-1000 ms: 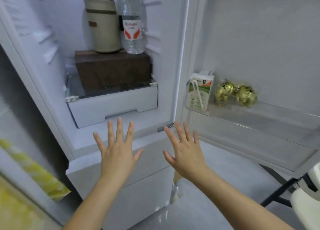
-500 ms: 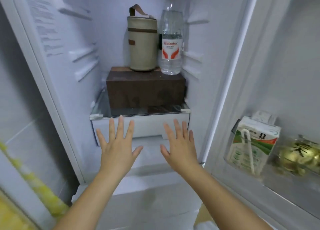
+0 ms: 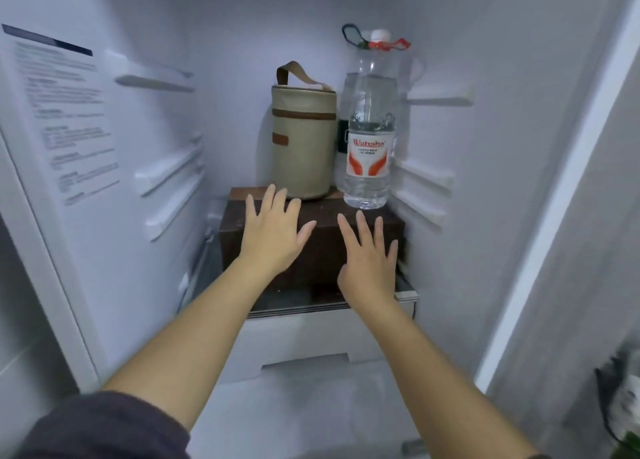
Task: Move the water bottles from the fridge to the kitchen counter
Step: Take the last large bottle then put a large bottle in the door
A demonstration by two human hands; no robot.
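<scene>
Water bottle [image 3: 369, 154] upright inside the fridge [image 3: 138, 268], perched on the right rear of the brown box [image 3: 323, 261], just beside the beige bag [image 3: 304, 140]. Both hands spread, fingers straight, holding nothing: left hand [image 3: 273, 230] low before the bag, right hand [image 3: 369, 254] just under the bottle. Danger now: it's tall and near the box edge, so a low knock could topple it. The red strap [image 3: 391, 45] might snag. Something dark sits behind it, possibly another bottle, hard to tell.
</scene>
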